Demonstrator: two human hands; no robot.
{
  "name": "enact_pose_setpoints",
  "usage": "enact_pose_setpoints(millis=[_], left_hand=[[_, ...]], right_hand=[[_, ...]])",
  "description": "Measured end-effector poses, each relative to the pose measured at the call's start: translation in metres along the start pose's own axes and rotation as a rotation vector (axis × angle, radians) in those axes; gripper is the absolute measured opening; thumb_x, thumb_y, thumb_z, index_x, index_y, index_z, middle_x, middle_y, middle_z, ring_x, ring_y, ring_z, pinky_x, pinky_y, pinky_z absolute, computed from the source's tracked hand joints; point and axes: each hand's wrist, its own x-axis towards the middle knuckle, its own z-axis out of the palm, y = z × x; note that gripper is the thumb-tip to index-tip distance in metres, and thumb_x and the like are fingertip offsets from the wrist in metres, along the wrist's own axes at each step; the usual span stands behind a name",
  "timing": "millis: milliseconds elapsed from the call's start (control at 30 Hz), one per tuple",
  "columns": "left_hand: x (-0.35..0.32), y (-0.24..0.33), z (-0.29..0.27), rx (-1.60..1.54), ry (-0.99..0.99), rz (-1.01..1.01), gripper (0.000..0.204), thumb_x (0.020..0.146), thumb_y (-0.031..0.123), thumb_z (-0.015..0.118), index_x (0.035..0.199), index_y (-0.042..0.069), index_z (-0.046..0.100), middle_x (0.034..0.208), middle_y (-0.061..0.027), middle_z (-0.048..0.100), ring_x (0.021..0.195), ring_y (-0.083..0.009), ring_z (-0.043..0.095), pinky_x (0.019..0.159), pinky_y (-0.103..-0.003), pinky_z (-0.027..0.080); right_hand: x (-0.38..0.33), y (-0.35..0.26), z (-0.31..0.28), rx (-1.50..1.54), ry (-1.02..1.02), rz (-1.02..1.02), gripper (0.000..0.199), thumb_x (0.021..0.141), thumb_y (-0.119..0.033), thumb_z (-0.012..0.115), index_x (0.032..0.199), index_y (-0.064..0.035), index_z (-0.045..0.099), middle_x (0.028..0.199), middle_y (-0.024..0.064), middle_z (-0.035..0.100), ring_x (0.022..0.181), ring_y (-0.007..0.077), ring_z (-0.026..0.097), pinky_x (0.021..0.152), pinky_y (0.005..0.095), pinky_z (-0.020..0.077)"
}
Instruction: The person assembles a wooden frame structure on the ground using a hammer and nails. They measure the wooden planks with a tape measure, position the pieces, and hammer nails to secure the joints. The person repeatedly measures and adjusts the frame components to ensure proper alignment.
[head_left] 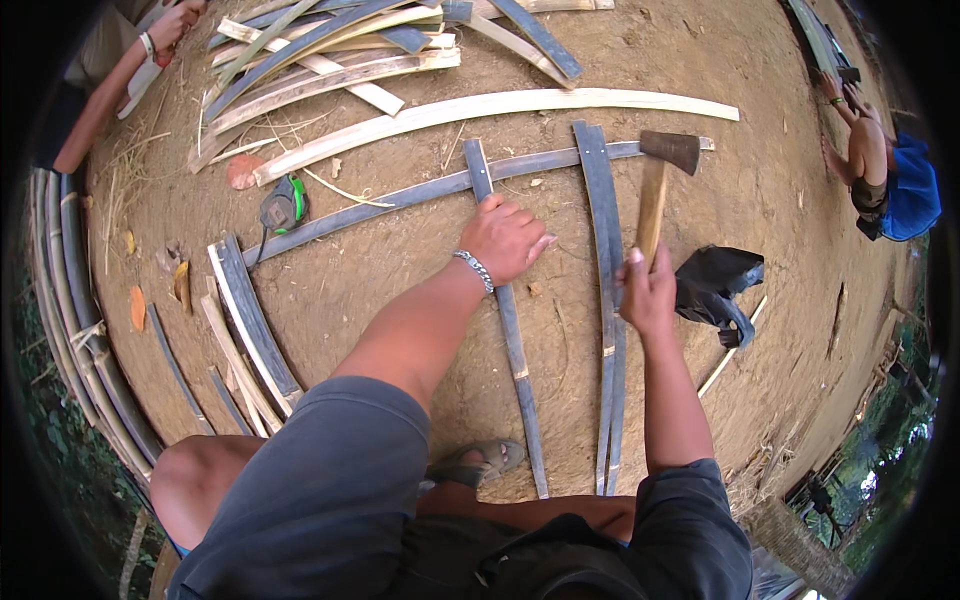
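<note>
Hatchet (662, 175) gripped by right hand (648, 295); left hand (505, 238) seemingly pressing strip (510, 330)

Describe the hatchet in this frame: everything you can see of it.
The hatchet has a dark, rusty-looking metal head at the top and a pale wooden handle running down toward the person. The right hand closes around the handle's lower end, holding the tool nearly upright in the picture. Its head lies over the far end of a long dark bamboo strip crossing the dirt ground; whether it touches the strip cannot be told.
</note>
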Motion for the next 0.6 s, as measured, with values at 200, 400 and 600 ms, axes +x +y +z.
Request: enact_pose_setpoints(millis=[200, 400, 600], left_hand=[[0.001, -0.002, 0.003, -0.001, -0.018, 0.005, 0.023, 0.095, 0.033, 0.065, 0.083, 0.015, 0.072, 0.084, -0.0019, 0.07, 0.088, -0.0211, 0.065, 0.098, -0.04, 0.041], [0.002, -0.002, 0.0, 0.033, -0.056, -0.011, 0.016, 0.088, 0.027, 0.069, 0.079, 0.014, 0.072, 0.082, -0.0024, 0.07, 0.085, -0.0211, 0.066, 0.094, -0.04, 0.041], [0.003, -0.001, 0.002, 0.006, -0.022, 0.002, 0.015, 0.086, 0.027, 0.067, 0.078, 0.015, 0.072, 0.082, -0.0017, 0.07, 0.083, -0.0207, 0.065, 0.093, -0.039, 0.042]], right_hand=[[0.006, -0.042, 0.039, -0.263, -0.111, -0.426, 0.04, 0.098, -0.024, 0.068, 0.132, -0.0055, 0.059, 0.102, 0.0243, 0.071, 0.094, 0.0444, 0.07, 0.081, 0.0487, 0.055], [0.067, -0.135, 0.105, -0.376, -0.14, -0.264, 0.051, 0.088, -0.037, 0.079, 0.116, 0.0027, 0.064, 0.104, 0.0284, 0.071, 0.1, 0.0449, 0.069, 0.087, 0.0495, 0.0552], [0.11, -0.153, 0.14, -0.411, -0.189, -0.254, 0.067, 0.075, -0.038, 0.092, 0.115, 0.0063, 0.063, 0.108, 0.0275, 0.072, 0.104, 0.0423, 0.07, 0.09, 0.0472, 0.0559]])
